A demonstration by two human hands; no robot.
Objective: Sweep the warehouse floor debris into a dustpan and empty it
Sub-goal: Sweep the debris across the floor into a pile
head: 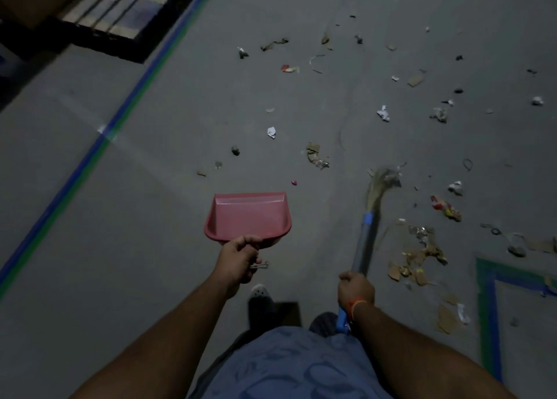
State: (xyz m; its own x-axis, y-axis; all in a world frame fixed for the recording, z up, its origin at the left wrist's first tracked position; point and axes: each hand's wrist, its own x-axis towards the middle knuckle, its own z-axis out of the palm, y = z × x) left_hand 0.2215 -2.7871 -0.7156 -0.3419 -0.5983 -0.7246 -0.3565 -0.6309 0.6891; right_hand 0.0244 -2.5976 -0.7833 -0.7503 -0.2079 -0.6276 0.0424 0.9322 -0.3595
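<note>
Pink plastic dustpan (pixel 247 217) hung off the floor at twelve o'clock from your left hand (pixel 238 260), fingers curled round its handle, kept clear for later scooping. Your right hand (pixel 355 288) gripped the broom (pixel 366 239), bristles blurred at one o'clock, apparently gathering debris (pixel 417 257) scattered from twelve to three o'clock across the grey floor (pixel 135 232).

We find the dustpan (pixel 247 217) held in the left hand (pixel 238 258), left of the broom (pixel 366 235), which the right hand (pixel 355 288) holds by its handle. The broom head rests on the floor (pixel 150 217) ahead of the right hand. Debris (pixel 419 254) lies scattered ahead and to the right. A tape line (pixel 99 141) runs on the floor at left, with a pallet (pixel 126 15) beyond it.
</note>
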